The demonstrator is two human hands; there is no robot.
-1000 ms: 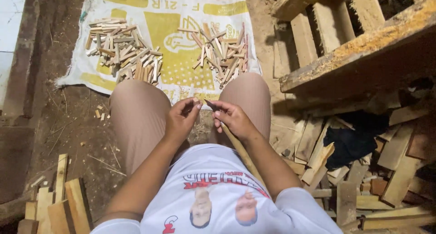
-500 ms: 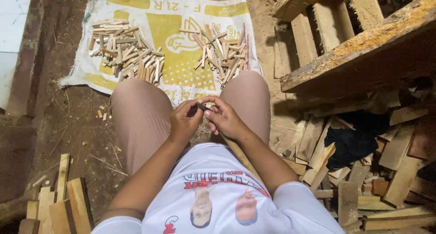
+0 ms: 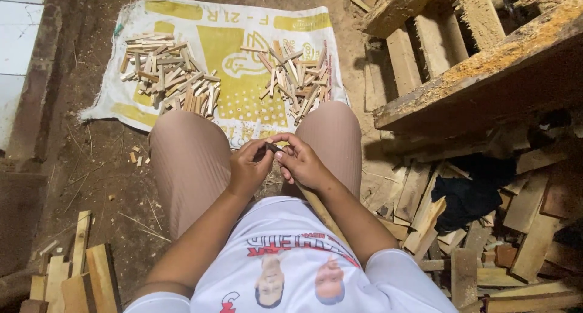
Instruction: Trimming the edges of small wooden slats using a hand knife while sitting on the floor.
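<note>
I sit with my knees apart above a white and yellow sack (image 3: 243, 103) spread on the dirt floor. My left hand (image 3: 248, 166) and my right hand (image 3: 302, 161) meet between my knees, both pinching a small dark wooden piece (image 3: 273, 147). A long wooden stick (image 3: 319, 206) runs under my right wrist toward my lap. Two piles of short wooden sticks lie on the sack: one at the left (image 3: 167, 73), one at the right (image 3: 297, 76).
A rough wooden pallet frame (image 3: 480, 70) stands at the right. Below it lie scrap wood offcuts (image 3: 504, 228) and a dark cloth (image 3: 470, 191). More wooden slats (image 3: 73, 276) lie at the bottom left. A tiled edge (image 3: 18, 39) borders the left.
My hands have drawn slightly closer to my body and closed tighter together on the small piece. The piles on the sack have not moved.
</note>
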